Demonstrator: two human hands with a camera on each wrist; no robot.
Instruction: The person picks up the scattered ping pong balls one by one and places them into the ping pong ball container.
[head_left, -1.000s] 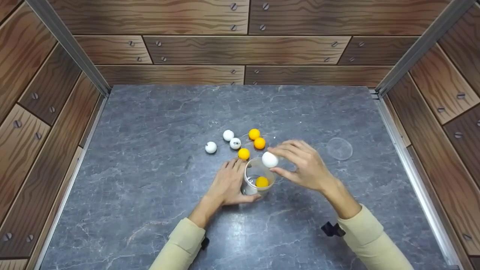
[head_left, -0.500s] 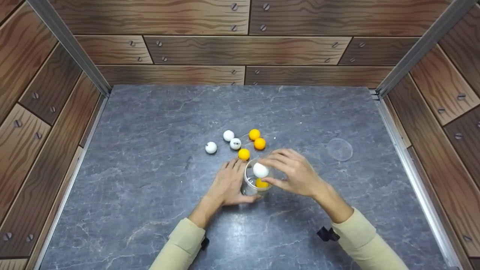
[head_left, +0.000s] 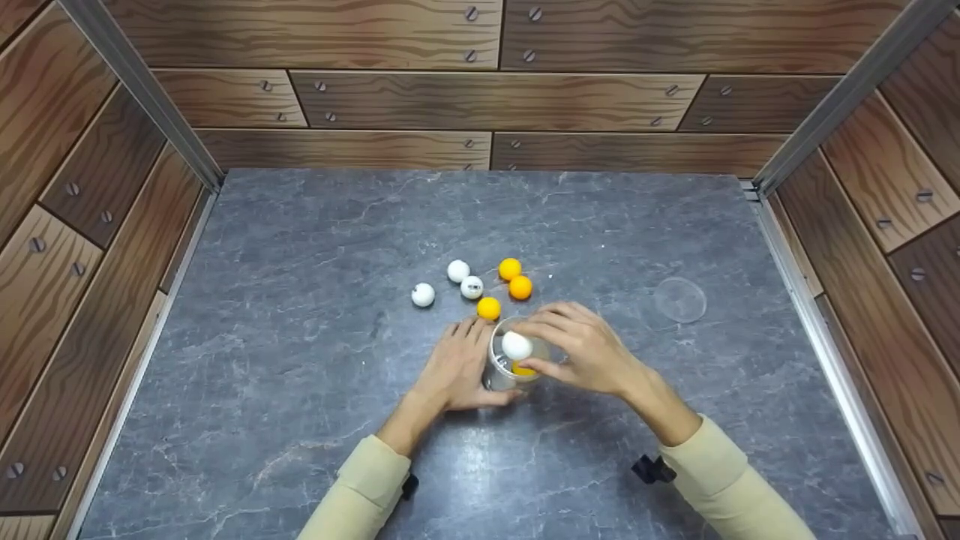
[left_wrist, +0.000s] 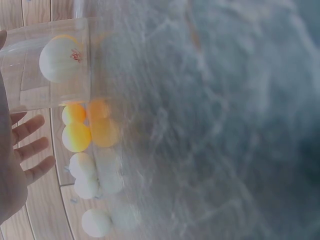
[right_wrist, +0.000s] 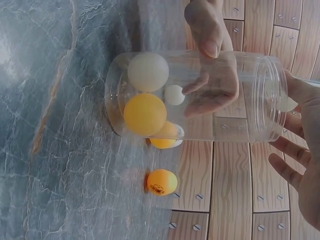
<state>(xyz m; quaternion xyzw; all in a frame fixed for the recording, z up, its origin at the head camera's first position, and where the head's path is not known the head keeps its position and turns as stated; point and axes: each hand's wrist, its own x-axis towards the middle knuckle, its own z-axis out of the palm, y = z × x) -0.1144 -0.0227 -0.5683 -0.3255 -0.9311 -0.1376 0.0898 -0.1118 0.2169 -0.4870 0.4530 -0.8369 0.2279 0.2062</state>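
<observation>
My left hand (head_left: 459,367) holds a clear plastic jar (right_wrist: 200,131) upright on the table, thumb on its near side, fingers on its left. Over the jar's mouth, my right hand (head_left: 581,349) pinches a white ping-pong ball (head_left: 517,345) between thumb and fingers; in the right wrist view this ball is partly hidden at the rim. Inside, on the jar's bottom, lie an orange ping-pong ball (right_wrist: 145,114) and another white ball (right_wrist: 148,72). The left wrist view shows a white ball with red print (left_wrist: 61,59) through the jar wall.
Beyond the jar lie loose white balls (head_left: 423,295) and orange balls (head_left: 510,269); the nearest orange ball (head_left: 489,308) is close to my left fingertips. A clear round lid (head_left: 681,300) lies flat to the right. Wood-patterned walls (head_left: 495,97) enclose the grey marbled table (head_left: 300,240).
My right hand has moved left and down, bringing the white ball from beside the rim into the jar's mouth. The left hand and jar have stayed put.
</observation>
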